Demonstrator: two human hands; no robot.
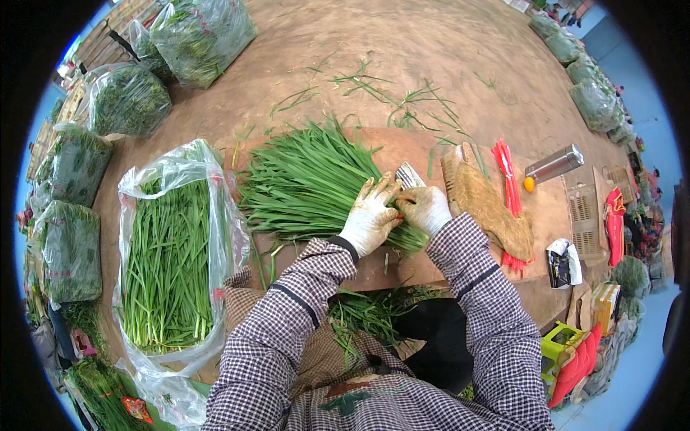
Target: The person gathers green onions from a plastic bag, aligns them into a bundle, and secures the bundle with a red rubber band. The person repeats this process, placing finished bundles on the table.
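A large bunch of garlic chives (310, 180) lies on the board in front of me, leaves fanned to the upper left and stems gathered at the lower right. My left hand (369, 218), in a stained white glove, lies over the narrowed stems with its thumb against them. Close beside it, my right hand (426, 207), also gloved, has its fingers curled together at the bunch. A short bit of red tie (400, 217) shows between the two hands; most of it is hidden. Behind them is a striped, whitish object (409, 175).
Left stands an open clear plastic bag (121, 258) packed with chives. To the right are a brown cloth-like piece (480, 199), red tie strips (506, 178), a steel flask (555, 163) and a small black-and-white packet (560, 264). Loose leaves (372, 89) litter the surface beyond; full bags (73, 250) line the far left.
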